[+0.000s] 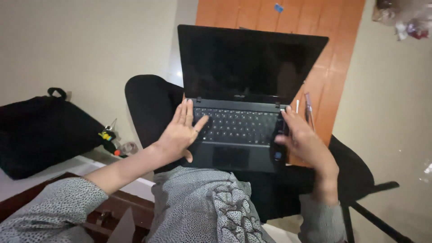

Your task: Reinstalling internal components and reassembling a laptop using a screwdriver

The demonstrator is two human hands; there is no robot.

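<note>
A black laptop (243,81) lies open on a wooden board (335,67) across my lap, its screen dark. My left hand (180,130) rests flat with fingers spread on the left end of the keyboard (238,123). My right hand (303,139) is at the laptop's right edge, fingers curled around a small dark object (279,144) with a blue spot; what the object is I cannot make out. The touchpad (230,157) lies between my hands.
A pen (308,110) lies on the board right of the laptop. A black bag (40,130) sits on the left with small items beside it. Black chair legs (373,211) show lower right. My patterned grey sleeves fill the foreground.
</note>
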